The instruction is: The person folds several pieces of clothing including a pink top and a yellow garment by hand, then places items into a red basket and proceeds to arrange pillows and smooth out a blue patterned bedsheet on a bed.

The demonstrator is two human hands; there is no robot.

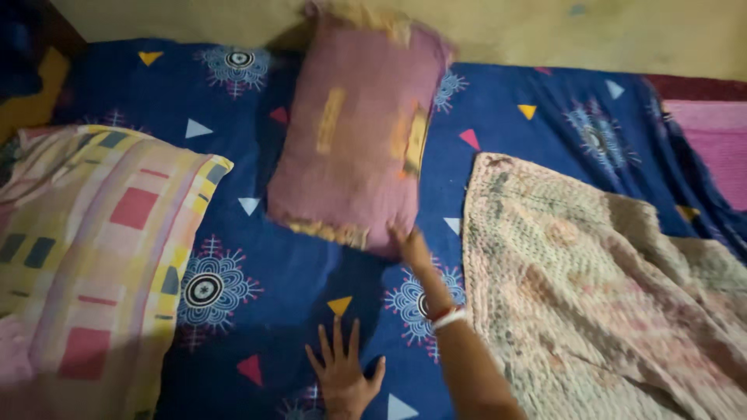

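A mauve pillow with yellow patches lies on the blue patterned bedsheet, its top end against the wall. My right hand reaches forward and touches the pillow's near right corner; whether the fingers grip it or only press it I cannot tell. A red and white bangle sits on that wrist. My left hand rests flat on the sheet near the bottom edge, fingers spread, holding nothing.
A large pillow with pink, yellow and dark squares lies at the left. A pale quilted blanket covers the right side of the bed. A pink cloth lies at the far right. The yellowish wall runs along the head of the bed.
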